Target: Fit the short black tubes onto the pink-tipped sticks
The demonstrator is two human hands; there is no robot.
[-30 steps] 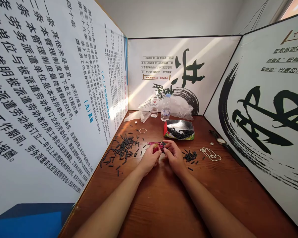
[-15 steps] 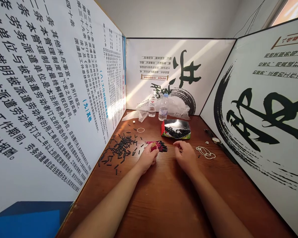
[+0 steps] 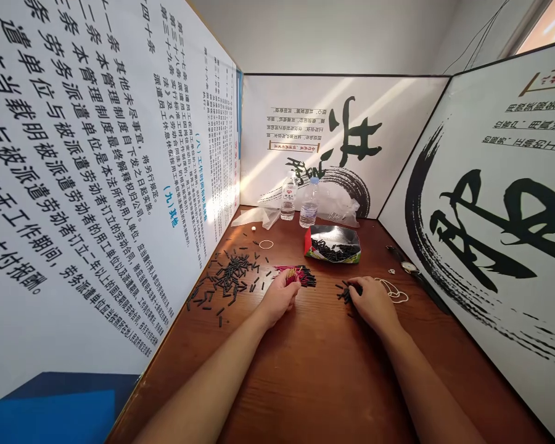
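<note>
My left hand (image 3: 282,298) is closed round several thin sticks (image 3: 291,277) with reddish shafts and yellowish ends. Just behind it, a bundle of pink and black sticks (image 3: 309,277) lies on the table. My right hand (image 3: 372,301) is palm down, its fingers curled together over a small heap of short black tubes (image 3: 343,292). A dark tube seems to be pinched at its fingertips, which are partly hidden. To the left of my left hand spreads a larger scatter of black tubes (image 3: 234,274).
Behind the hands stands an open box (image 3: 311,254) holding black tubes. White rubber bands (image 3: 400,296) and a wristwatch (image 3: 409,267) lie at right; another band (image 3: 266,245) lies farther left. Two water bottles (image 3: 309,206) and clear plastic bags (image 3: 345,209) are at the back. Printed panels (image 3: 259,166) enclose the table.
My right hand has moved right and turned palm down, and the small heap of black tubes beside it now shows. My left hand keeps its hold; the view has shifted slightly.
</note>
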